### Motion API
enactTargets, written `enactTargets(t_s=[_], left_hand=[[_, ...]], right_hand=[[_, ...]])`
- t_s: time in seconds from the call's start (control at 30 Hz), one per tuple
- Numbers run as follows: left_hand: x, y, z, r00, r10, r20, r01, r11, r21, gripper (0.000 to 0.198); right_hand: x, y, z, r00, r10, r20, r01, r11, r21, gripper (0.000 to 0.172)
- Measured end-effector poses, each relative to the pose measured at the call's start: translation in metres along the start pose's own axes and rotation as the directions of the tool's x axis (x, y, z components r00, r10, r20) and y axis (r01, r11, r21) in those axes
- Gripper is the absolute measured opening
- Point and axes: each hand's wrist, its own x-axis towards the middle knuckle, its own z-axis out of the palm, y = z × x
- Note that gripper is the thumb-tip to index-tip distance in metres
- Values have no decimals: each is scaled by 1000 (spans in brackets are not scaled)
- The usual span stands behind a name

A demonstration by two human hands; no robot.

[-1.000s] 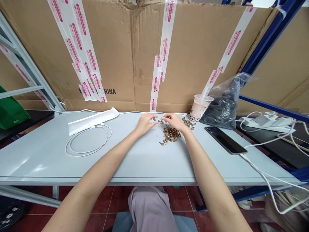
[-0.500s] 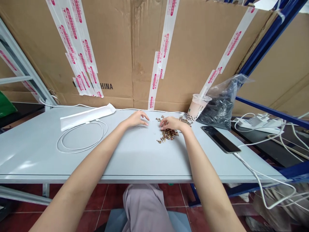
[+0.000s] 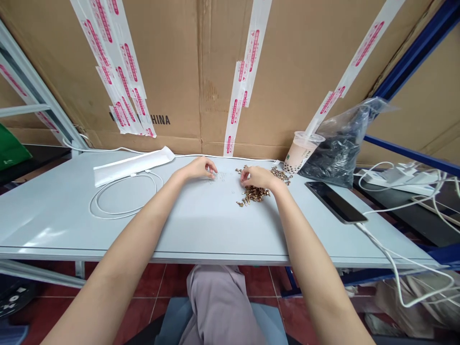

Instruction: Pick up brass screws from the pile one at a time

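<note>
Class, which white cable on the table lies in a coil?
The cable left of the left hand, looped on itself; the phone cable trails off loose.

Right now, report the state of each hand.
Left hand: curled, resting on the pale grey tabletop; hold cannot be told.
Right hand: curled over the pile of small brass-coloured screws; hold cannot be told.

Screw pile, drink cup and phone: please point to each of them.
screw pile (image 3: 253, 194), head view, middle of the heap.
drink cup (image 3: 297, 155), head view, side wall.
phone (image 3: 335, 207), head view, dark screen.
</note>
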Motion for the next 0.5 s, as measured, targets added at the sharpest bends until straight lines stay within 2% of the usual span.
enactTargets(t_s=[0.13, 0.23, 0.4, 0.5], left_hand=[[6, 4, 16, 999, 44, 16, -44, 998, 36, 30], [9, 7, 26, 996, 89, 20, -91, 991, 102, 26], [8, 15, 30, 986, 164, -29, -154, 963, 219, 10], [7, 21, 30, 973, 226, -42, -202, 928, 313, 7]], right_hand=[[6, 7, 5, 971, -93, -218, 133, 975, 178, 16], [10, 13, 9, 942, -79, -327, 176, 945, 277, 20], [12, 17, 12, 923, -70, -377, 221, 901, 373, 23], [14, 15, 12, 919, -47, -392, 234, 865, 444, 23]])
